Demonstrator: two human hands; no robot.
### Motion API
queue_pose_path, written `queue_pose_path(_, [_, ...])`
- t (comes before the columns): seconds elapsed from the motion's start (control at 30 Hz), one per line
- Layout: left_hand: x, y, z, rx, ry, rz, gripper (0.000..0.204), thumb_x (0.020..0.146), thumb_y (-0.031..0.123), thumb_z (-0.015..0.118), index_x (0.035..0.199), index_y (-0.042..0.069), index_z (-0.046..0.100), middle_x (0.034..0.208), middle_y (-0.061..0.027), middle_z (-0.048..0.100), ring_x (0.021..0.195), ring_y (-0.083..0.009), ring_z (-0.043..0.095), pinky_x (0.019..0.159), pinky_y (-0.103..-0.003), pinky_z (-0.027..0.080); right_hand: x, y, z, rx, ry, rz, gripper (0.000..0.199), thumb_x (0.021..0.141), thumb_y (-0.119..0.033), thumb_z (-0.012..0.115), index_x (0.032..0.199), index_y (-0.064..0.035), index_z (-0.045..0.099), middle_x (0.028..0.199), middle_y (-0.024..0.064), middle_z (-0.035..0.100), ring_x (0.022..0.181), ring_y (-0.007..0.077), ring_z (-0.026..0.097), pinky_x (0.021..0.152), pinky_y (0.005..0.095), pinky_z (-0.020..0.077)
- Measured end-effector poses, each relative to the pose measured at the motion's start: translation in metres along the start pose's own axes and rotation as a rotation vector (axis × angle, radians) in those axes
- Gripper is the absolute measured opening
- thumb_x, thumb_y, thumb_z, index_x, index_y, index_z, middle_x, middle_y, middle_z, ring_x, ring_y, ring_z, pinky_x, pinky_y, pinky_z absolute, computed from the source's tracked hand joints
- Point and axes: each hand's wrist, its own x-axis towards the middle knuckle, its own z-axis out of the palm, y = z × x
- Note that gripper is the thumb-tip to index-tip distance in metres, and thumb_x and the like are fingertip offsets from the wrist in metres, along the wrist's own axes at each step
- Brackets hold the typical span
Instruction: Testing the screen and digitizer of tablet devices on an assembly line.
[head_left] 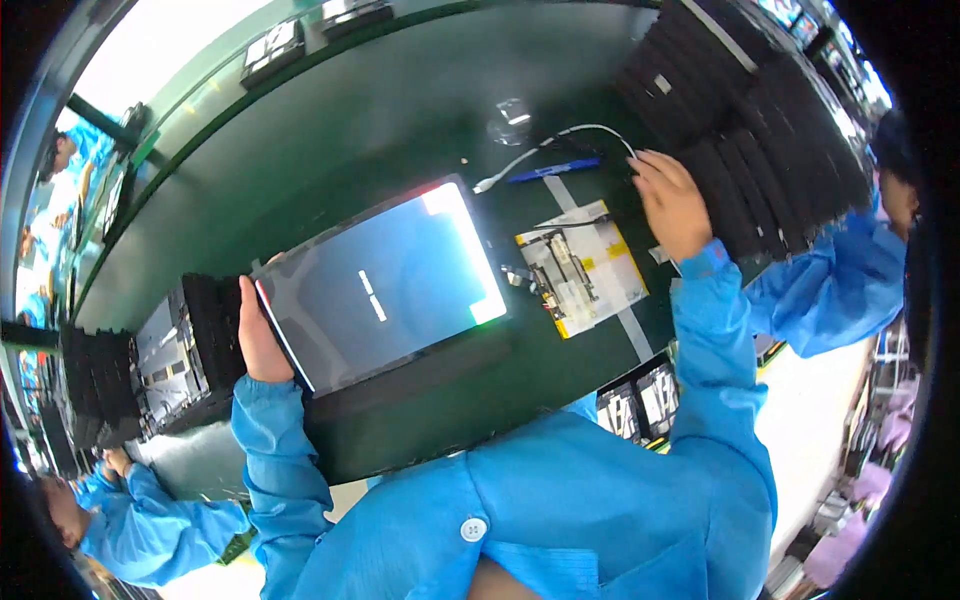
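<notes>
Left hand (262, 338) holds tablet (410, 285); dark tray (638, 408) holds pale parts (660, 398).

Left hand (262, 338) holding a lit tablet (390, 285), right hand (677, 208) by a white cable (590, 127), blue pen (555, 170) nearby

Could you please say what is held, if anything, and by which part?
The left grip holds the tablet by its left edge; right grip: cannot tell.

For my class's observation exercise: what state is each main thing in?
Tablet: screen facing up, left edge in left hand
White cable: curved, visible plug unconnected
Right hand: at the cable, grip unclear
Blue pen: lying, cap unclear
Yellow-taped white panel: lying flat, components on top
Black slabs at right: stacked
</notes>
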Motion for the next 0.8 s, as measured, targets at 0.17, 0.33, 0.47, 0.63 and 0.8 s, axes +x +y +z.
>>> queue_pose_path(0.17, [0.001,0.001,0.006,-0.067,-0.027,-0.032,0.049,0.096,0.041,0.030,0.124,0.004,0.047,0.123,-0.0100,0.052,0.111,-0.0245,0.050,0.096,-0.036,0.038,-0.035,0.023,-0.005,-0.155,-0.176,0.076,0.032,0.087,-0.014,0.051,0.116,-0.0018,0.054,0.126,0.0151,0.049,0.119,0.0306,0.044,0.100,0.0376,0.0343])
queue_pose_path(0.33, [0.003,0.004,0.003,-0.058,-0.015,-0.039,0.049,0.096,0.041,0.032,0.122,0.004,0.050,0.118,-0.0101,0.056,0.106,-0.0239,0.053,0.093,-0.035,0.041,-0.032,0.022,0.000,-0.166,-0.228,0.124,0.036,0.091,-0.015,0.045,0.124,-0.0023,0.048,0.132,0.0151,0.044,0.125,0.0300,0.037,0.104,0.0371,0.0291])
queue_pose_path(0.47, [0.002,0.004,-0.005,-0.031,0.000,-0.042,0.049,0.095,0.042,0.034,0.120,0.004,0.051,0.115,-0.0096,0.058,0.102,-0.0232,0.055,0.090,-0.035,0.042,-0.032,0.028,0.000,-0.153,-0.241,0.137,0.037,0.092,-0.016,0.043,0.125,-0.0018,0.047,0.134,0.0157,0.041,0.127,0.0305,0.034,0.105,0.0376,0.0269])
queue_pose_path(0.63, [0.005,0.002,-0.004,-0.025,0.064,-0.049,0.049,0.096,0.041,0.033,0.121,0.003,0.050,0.116,-0.0096,0.057,0.103,-0.0230,0.055,0.091,-0.035,0.042,-0.017,-0.032,-0.010,-0.073,-0.077,0.075,0.034,0.090,-0.010,0.045,0.122,-0.0019,0.049,0.132,0.0168,0.042,0.126,0.0325,0.035,0.105,0.0406,0.0260])
queue_pose_path(0.8, [0.003,0.003,-0.005,-0.045,-0.011,-0.049,0.051,0.096,0.042,0.031,0.121,0.003,0.050,0.115,-0.0092,0.057,0.101,-0.0223,0.056,0.090,-0.034,0.042,-0.013,-0.144,-0.027,0.232,-0.254,-0.353,0.039,0.072,-0.009,0.062,0.109,-0.0164,0.063,0.129,0.0117,0.046,0.124,0.0342,0.037,0.104,0.0481,0.0257])
